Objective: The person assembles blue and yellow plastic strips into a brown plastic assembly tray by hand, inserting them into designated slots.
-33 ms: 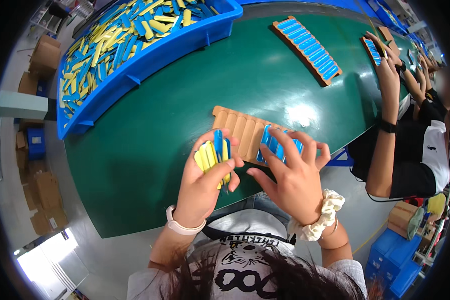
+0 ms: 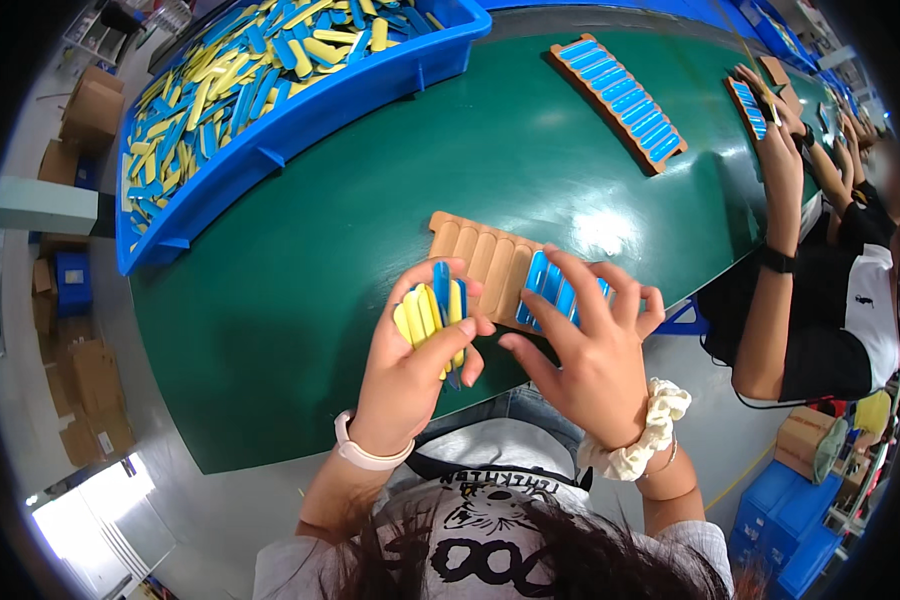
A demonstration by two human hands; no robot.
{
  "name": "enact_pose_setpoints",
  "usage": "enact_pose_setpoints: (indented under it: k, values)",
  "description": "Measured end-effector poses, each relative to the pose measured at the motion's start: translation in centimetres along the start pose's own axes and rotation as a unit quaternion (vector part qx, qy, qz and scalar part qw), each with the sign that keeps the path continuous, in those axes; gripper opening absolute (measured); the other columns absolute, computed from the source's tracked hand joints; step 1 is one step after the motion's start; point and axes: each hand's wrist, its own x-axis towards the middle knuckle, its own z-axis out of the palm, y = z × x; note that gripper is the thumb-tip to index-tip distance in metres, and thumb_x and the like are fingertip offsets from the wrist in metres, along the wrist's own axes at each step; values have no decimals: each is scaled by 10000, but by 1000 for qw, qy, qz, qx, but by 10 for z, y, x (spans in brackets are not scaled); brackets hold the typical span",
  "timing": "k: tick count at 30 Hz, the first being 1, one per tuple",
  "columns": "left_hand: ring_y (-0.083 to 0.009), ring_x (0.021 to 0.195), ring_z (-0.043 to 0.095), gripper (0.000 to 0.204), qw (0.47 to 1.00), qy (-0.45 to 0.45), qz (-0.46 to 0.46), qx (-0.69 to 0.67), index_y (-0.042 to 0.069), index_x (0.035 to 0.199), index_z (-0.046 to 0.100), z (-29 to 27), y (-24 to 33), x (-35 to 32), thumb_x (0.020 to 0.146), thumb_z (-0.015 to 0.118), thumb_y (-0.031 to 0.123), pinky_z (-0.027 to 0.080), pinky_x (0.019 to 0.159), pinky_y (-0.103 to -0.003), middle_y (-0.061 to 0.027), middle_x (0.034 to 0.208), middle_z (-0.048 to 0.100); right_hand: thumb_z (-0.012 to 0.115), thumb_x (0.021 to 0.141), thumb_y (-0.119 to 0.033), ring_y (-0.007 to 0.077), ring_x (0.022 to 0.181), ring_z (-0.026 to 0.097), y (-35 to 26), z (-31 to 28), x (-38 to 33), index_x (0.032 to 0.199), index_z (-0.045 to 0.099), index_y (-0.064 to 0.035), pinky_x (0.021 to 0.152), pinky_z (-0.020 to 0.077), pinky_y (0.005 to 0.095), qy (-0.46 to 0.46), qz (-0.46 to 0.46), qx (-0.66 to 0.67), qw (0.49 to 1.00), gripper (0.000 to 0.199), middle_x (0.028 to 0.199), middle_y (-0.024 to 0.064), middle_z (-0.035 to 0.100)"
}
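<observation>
Head view: left hand [image 2: 405, 375] grips sticks [image 2: 432, 312] beside tray [image 2: 475, 250].

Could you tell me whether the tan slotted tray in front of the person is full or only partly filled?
Partly filled: the tan slotted tray has empty left grooves, while blue sticks fill those under the right hand.

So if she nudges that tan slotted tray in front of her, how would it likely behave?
The tan slotted tray lies flat and low on the green table, so it would probably slide rather than tip. It looks thin and moulded, so likely light and fairly stiff. The blue sticks in its slots under the right hand may rattle or shift if pushed hard.
</observation>
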Motion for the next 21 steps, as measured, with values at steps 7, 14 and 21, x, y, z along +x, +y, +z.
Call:
enact_pose_setpoints:
  k: [7,14,21]
  values:
    - [-222,869,646,670,995,-95,-7,26,89,1460,131,5,1,-6,918,522,39,562,597,-305,-151,975,615,756,709,-178,247,888,548,6,-8,10,923,671,-62,794,391,350,32,42,333,941,257,1022,60,620]
    - [-199,947,614,652,988,-147,0,46,84,1466,127,6,1,-11,927,486,3,593,733,-349,-141,1203,499,710,780,-86,174,859,592,15,-1,10,910,691,-19,771,471,317,-93,126,583,797,148,953,74,640]
    - [-118,569,553,405,997,-35,-54,52,52,1335,319,-6,4,-4,959,455,110,379,417,-204,-218,1025,593,700,815,-137,166,918,569,48,8,40,843,689,7,814,447,278,6,216,509,833,147,980,85,631]
